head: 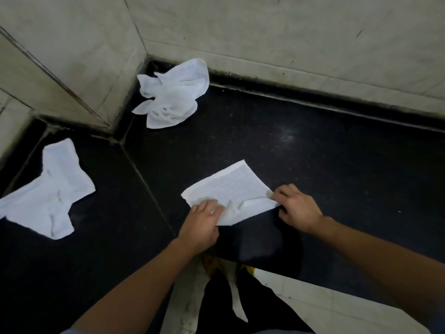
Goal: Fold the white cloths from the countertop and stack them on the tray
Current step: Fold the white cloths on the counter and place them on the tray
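A half-folded white cloth (231, 186) lies on the black worktop (337, 153), well apart from the projecting tiled wall corner (106, 109) and on its near-right side, close to the worktop's front edge. Both hands are on the cloth's near edge. The left hand (202, 222) grips the near-left part, its fingers curled over the top of the fabric. The right hand (296, 208) pinches the near-right corner with bent fingers. Between the two hands the fabric is rumpled into a few small ridges, while its far half lies flat and smooth, with one corner pointing away from the person.

Two more white cloths wait unfolded. A crumpled cloth (171, 95) sits bunched up just to the right of the wall corner, pushed into the recess where the worktop meets the back wall (289, 32) (its upper folds lean against the tiles). A spread cloth (48, 189) lies loosely opened out on the near-left side of the wall corner, creased and uneven in outline, reaching the left border of the view.
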Action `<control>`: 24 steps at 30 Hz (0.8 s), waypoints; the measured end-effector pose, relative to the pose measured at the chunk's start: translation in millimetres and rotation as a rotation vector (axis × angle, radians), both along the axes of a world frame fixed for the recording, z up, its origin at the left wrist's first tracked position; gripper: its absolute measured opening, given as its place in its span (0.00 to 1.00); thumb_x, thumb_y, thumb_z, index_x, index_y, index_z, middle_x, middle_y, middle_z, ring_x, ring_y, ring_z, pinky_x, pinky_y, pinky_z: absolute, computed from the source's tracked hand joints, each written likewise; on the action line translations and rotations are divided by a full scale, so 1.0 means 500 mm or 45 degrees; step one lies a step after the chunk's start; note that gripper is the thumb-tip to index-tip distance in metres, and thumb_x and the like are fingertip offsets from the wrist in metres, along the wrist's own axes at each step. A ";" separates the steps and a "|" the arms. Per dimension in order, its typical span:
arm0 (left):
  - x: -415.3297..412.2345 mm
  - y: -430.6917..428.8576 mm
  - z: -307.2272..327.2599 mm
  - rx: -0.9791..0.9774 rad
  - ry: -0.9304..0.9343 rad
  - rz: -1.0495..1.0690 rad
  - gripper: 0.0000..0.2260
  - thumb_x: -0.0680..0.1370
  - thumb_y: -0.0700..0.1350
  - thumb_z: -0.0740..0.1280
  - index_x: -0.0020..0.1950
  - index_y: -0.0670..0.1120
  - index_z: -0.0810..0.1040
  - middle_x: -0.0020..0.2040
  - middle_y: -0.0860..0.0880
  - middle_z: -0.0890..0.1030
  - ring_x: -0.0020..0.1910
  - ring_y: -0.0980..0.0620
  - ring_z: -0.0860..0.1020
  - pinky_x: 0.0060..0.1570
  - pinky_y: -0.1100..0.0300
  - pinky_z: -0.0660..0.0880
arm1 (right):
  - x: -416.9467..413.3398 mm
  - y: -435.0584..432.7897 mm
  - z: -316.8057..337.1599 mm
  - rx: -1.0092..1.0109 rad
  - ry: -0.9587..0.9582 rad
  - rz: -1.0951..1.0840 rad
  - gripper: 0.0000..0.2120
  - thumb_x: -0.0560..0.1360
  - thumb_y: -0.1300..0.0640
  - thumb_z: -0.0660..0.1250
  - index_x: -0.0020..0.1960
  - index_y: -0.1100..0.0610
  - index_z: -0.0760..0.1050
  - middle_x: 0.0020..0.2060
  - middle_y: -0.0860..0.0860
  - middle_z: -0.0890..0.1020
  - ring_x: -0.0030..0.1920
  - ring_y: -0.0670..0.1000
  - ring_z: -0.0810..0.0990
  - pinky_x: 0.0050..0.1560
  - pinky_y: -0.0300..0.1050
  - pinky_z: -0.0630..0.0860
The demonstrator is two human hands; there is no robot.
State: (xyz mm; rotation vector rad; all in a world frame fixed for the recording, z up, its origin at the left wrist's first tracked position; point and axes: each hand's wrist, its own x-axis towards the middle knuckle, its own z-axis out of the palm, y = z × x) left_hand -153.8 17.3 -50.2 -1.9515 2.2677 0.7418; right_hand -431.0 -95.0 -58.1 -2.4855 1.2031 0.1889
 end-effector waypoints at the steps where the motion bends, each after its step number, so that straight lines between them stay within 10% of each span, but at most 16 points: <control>1: -0.021 0.003 0.001 0.018 0.065 0.024 0.28 0.74 0.45 0.65 0.74 0.48 0.63 0.71 0.48 0.66 0.71 0.47 0.63 0.70 0.53 0.60 | 0.005 0.005 -0.001 0.024 -0.009 0.019 0.19 0.70 0.57 0.66 0.61 0.49 0.75 0.57 0.46 0.74 0.59 0.50 0.71 0.42 0.44 0.74; 6: -0.071 -0.002 -0.013 0.027 0.049 0.163 0.29 0.76 0.46 0.64 0.75 0.52 0.59 0.62 0.50 0.72 0.62 0.49 0.68 0.64 0.55 0.64 | 0.012 0.026 -0.014 0.084 -0.070 0.103 0.11 0.72 0.56 0.66 0.53 0.51 0.79 0.52 0.47 0.78 0.57 0.52 0.74 0.43 0.49 0.77; 11: -0.072 0.029 -0.021 -0.051 -0.122 -0.116 0.08 0.68 0.42 0.69 0.46 0.46 0.78 0.50 0.46 0.76 0.52 0.44 0.74 0.49 0.52 0.70 | -0.022 0.050 -0.022 -0.037 -0.146 0.369 0.05 0.65 0.56 0.69 0.41 0.50 0.79 0.44 0.48 0.78 0.48 0.54 0.79 0.29 0.43 0.75; 17: 0.001 0.074 -0.008 -0.085 0.025 -0.158 0.20 0.72 0.64 0.59 0.49 0.50 0.78 0.46 0.50 0.76 0.44 0.52 0.75 0.44 0.57 0.72 | 0.040 0.017 0.043 0.304 0.056 0.232 0.19 0.75 0.36 0.60 0.53 0.47 0.79 0.51 0.44 0.78 0.55 0.46 0.75 0.51 0.46 0.73; 21: 0.036 0.068 0.040 -0.076 0.217 0.180 0.28 0.78 0.67 0.49 0.47 0.49 0.79 0.44 0.53 0.73 0.38 0.55 0.74 0.37 0.58 0.71 | 0.122 -0.072 0.051 0.179 -0.047 -0.018 0.14 0.78 0.45 0.61 0.59 0.50 0.77 0.56 0.49 0.76 0.55 0.52 0.77 0.52 0.47 0.74; 24: 0.068 0.005 0.029 -0.132 0.136 0.676 0.15 0.81 0.56 0.57 0.47 0.47 0.77 0.45 0.50 0.74 0.41 0.50 0.76 0.39 0.58 0.68 | 0.187 -0.122 0.040 0.175 0.064 -0.134 0.20 0.78 0.49 0.63 0.68 0.51 0.69 0.62 0.53 0.72 0.59 0.56 0.76 0.56 0.52 0.75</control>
